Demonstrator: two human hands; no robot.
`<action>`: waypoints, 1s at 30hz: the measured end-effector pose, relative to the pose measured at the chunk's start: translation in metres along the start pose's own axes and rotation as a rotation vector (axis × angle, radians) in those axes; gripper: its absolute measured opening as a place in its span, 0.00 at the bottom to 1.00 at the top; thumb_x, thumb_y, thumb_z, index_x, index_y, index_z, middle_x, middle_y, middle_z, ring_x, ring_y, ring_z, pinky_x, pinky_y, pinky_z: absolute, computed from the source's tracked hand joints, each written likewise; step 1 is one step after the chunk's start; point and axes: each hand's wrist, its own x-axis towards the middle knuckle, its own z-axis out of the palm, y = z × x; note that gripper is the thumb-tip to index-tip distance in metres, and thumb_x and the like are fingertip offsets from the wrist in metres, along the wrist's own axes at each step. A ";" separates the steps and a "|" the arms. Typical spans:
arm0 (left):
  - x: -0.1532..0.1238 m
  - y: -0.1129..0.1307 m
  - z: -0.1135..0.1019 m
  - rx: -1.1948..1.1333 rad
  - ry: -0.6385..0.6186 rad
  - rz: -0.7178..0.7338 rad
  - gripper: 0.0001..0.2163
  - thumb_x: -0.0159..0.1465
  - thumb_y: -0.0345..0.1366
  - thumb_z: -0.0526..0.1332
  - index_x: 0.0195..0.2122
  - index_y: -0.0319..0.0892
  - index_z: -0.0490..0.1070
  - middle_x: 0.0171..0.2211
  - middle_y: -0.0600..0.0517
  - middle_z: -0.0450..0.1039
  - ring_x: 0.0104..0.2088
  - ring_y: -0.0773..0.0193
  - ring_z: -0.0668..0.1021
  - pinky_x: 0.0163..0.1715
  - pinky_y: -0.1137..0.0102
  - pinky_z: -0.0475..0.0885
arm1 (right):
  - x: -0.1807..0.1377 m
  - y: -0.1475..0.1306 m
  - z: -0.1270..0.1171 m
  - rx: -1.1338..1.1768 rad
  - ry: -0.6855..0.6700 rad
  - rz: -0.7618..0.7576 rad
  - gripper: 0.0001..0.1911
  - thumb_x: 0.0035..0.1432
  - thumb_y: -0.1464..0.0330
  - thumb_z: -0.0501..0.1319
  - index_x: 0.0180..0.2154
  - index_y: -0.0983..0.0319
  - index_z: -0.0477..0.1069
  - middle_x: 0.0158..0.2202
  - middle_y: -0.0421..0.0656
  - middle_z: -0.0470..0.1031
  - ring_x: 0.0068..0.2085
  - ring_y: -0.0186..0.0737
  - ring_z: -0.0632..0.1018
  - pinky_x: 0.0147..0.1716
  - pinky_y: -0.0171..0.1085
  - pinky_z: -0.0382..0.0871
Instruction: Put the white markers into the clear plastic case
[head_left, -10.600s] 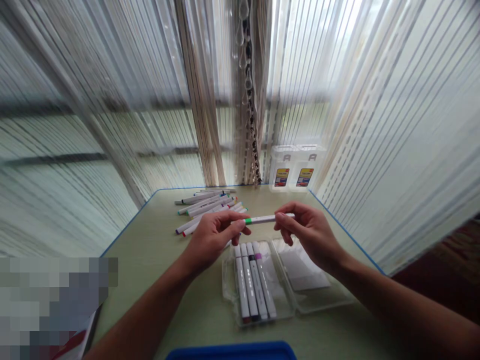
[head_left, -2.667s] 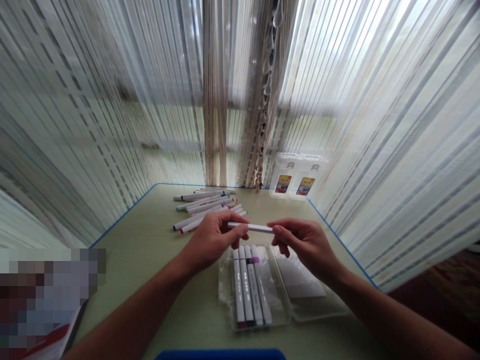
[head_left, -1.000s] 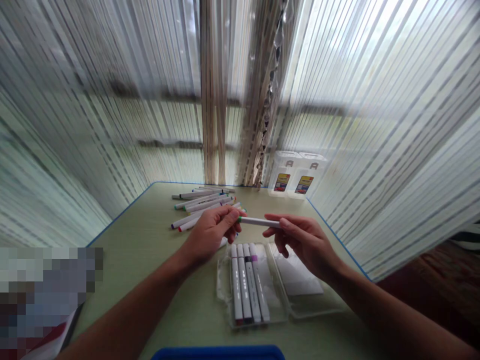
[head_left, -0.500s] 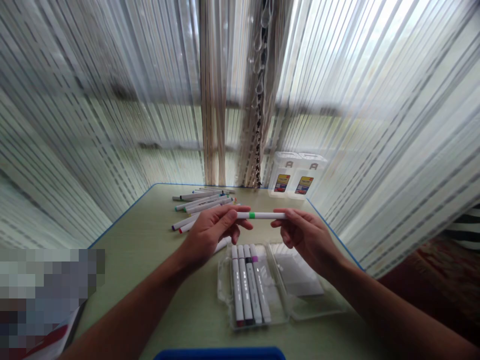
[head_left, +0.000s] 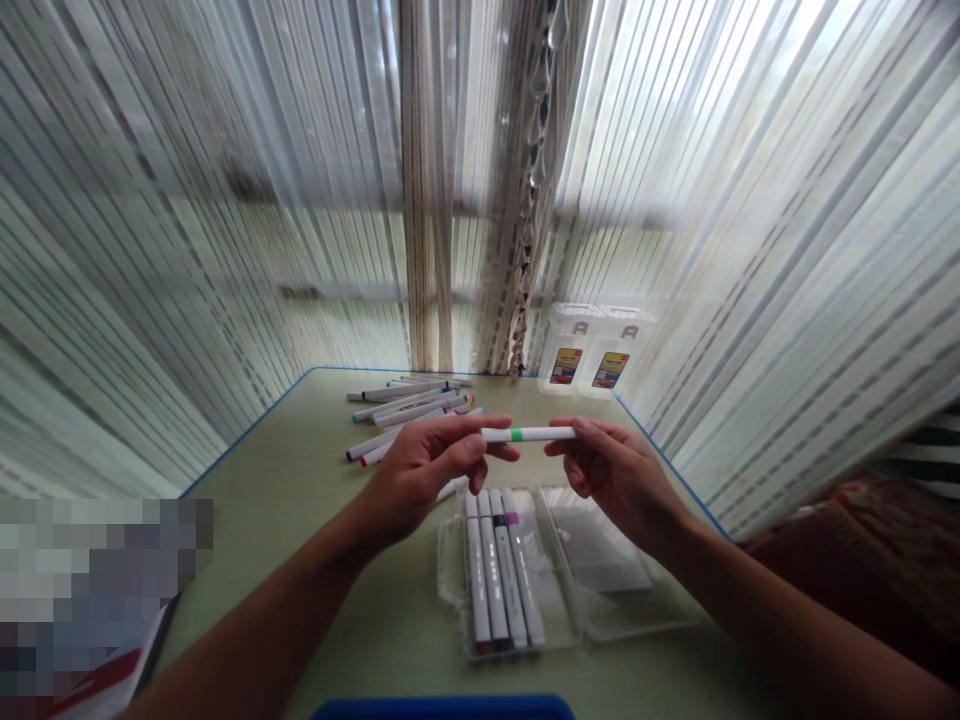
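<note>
Compared with a second ago, when it sloped down to the right and its green band met your left fingertips, the white marker [head_left: 540, 434] now lies almost level, the band [head_left: 516, 435] clear of your fingers; your left hand [head_left: 427, 465] pinches one end between thumb and fingers, your right hand [head_left: 611, 465] pinches the other, and both hands are otherwise loosely curled; the marker is held above the surface [head_left: 262, 480], just beyond one open clear case [head_left: 555, 600]; you have four markers [head_left: 495, 575] lying side by side in that case, the same four as earlier, and one white sheet [head_left: 600, 550] in its lid; two more clear cases [head_left: 600, 325] stand at the far right; the loose pile [head_left: 409, 407] at the far left overlaps too much to count; one blue object [head_left: 442, 709] shows at the near edge.
</note>
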 end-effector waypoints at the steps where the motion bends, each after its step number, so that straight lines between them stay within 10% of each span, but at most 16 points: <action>1: 0.000 -0.001 0.000 0.000 0.004 0.000 0.14 0.66 0.34 0.60 0.51 0.37 0.75 0.39 0.40 0.80 0.26 0.69 0.73 0.30 0.69 0.68 | 0.000 0.000 0.000 -0.003 0.001 -0.003 0.11 0.55 0.65 0.67 0.36 0.67 0.79 0.28 0.48 0.81 0.18 0.29 0.70 0.14 0.27 0.61; 30: 0.004 0.001 0.003 0.200 0.221 -0.082 0.11 0.58 0.35 0.67 0.39 0.33 0.77 0.27 0.48 0.78 0.21 0.71 0.72 0.24 0.74 0.68 | -0.004 0.003 0.001 -0.144 -0.030 -0.112 0.13 0.57 0.62 0.66 0.37 0.66 0.80 0.28 0.48 0.80 0.18 0.29 0.69 0.15 0.30 0.61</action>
